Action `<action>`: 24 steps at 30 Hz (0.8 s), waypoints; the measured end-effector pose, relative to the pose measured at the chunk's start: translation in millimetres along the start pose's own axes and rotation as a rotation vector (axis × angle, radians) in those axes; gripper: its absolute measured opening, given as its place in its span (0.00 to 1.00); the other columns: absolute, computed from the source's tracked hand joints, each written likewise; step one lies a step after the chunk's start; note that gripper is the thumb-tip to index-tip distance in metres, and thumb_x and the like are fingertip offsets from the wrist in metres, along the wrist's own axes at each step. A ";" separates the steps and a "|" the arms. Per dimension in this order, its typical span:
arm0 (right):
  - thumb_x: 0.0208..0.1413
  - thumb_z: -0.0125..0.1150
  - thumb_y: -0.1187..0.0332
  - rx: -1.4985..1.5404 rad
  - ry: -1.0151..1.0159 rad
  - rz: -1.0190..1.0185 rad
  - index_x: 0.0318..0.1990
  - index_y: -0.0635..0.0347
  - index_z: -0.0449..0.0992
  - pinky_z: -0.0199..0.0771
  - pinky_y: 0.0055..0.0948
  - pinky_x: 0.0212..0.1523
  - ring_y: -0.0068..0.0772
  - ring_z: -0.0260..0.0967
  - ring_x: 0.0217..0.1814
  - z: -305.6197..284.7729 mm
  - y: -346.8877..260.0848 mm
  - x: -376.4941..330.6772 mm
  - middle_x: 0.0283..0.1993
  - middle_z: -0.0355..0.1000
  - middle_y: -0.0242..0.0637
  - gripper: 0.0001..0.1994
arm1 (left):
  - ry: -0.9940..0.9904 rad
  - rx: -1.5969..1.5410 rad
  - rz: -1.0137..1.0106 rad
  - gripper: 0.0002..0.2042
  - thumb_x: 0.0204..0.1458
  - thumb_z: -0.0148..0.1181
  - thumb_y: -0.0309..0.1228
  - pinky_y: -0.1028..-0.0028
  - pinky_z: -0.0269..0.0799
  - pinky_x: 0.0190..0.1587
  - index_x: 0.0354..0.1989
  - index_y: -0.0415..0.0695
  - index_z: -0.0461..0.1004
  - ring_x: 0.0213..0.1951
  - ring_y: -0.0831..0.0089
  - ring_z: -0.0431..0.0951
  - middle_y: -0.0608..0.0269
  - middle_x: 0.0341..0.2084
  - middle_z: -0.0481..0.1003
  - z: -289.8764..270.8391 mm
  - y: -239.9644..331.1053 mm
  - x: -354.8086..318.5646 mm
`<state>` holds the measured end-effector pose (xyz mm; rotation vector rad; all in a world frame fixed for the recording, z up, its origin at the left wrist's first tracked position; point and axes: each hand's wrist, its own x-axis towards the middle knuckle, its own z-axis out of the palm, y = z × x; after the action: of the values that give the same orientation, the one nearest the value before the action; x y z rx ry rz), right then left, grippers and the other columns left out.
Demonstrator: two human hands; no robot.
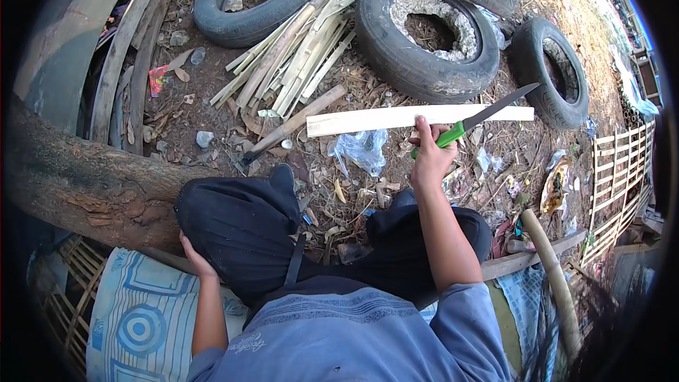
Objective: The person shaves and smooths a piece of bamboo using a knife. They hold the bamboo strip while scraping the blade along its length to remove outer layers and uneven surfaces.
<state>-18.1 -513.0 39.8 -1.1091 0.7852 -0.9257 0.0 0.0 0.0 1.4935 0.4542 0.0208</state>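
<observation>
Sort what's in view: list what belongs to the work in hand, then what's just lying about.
In hand:
- right hand gripping a green-handled knife
- pale bamboo slat, held in the same hand
- pile of split bamboo strips, likely stock

Lying about:
- tyres
- clear plastic bag
- patterned cushion, with the left hand resting at its edge
- tree trunk
- bamboo lattice

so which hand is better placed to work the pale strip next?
Right, likely. The right hand already grips the green-handled knife with its blade across the pale bamboo strip. The left hand rests back on the blue cushion, away from both.
</observation>
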 end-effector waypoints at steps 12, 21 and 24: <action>0.52 0.66 0.74 -0.014 0.005 -0.002 0.21 0.53 0.60 0.77 0.21 0.23 0.18 0.67 0.28 0.2 1.3 -0.1 0.25 0.63 0.27 0.17 | -0.019 -0.017 0.015 0.26 0.63 0.35 0.47 0.69 0.54 0.63 0.62 0.41 0.59 0.60 0.66 0.62 0.59 0.59 0.63 8.4 5.0 -3.3; 0.52 0.66 0.74 -0.017 -0.005 -0.007 0.21 0.53 0.60 0.77 0.21 0.23 0.18 0.67 0.27 -0.2 1.8 -0.5 0.25 0.63 0.27 0.18 | -0.025 0.003 0.025 0.27 0.63 0.35 0.48 0.69 0.53 0.63 0.62 0.41 0.59 0.60 0.66 0.62 0.59 0.59 0.63 10.2 5.1 -3.3; 0.52 0.66 0.74 -0.027 -0.006 -0.018 0.21 0.53 0.60 0.77 0.21 0.23 0.18 0.66 0.26 -1.1 2.9 -0.1 0.25 0.63 0.27 0.17 | -0.011 0.048 0.047 0.27 0.63 0.35 0.48 0.69 0.53 0.63 0.62 0.41 0.59 0.60 0.66 0.62 0.59 0.59 0.62 5.1 1.3 -1.2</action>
<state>-18.5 -512.8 36.8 -1.1434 0.7860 -0.9291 0.8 -5.1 1.6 1.5507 0.4133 0.0393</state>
